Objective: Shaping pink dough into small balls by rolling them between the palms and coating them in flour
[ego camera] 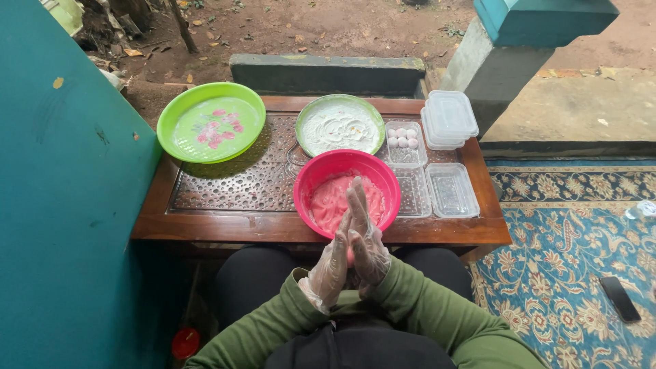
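1. Starting at the left, the green floral plate [210,123] lies bare, nothing set on it.
2. Next, the white-coated green plate [339,124] holds only a powdery or creamy layer.
3. Below it, the red bowl [346,191] has plenty of pink dough left.
4. Over its near rim, the gloved left hand [330,268] and right hand [367,236] are pressed palm to palm, a bit of pink dough [350,256] just showing between them.
5. Further right, one clear plastic container [405,142] holds a few finished balls [402,138], judged an early stage; two containers lie unfilled, with more stacked behind.
6. A carved wooden desk [225,222] stands between a teal wall and a patterned rug, bare dirt beyond.
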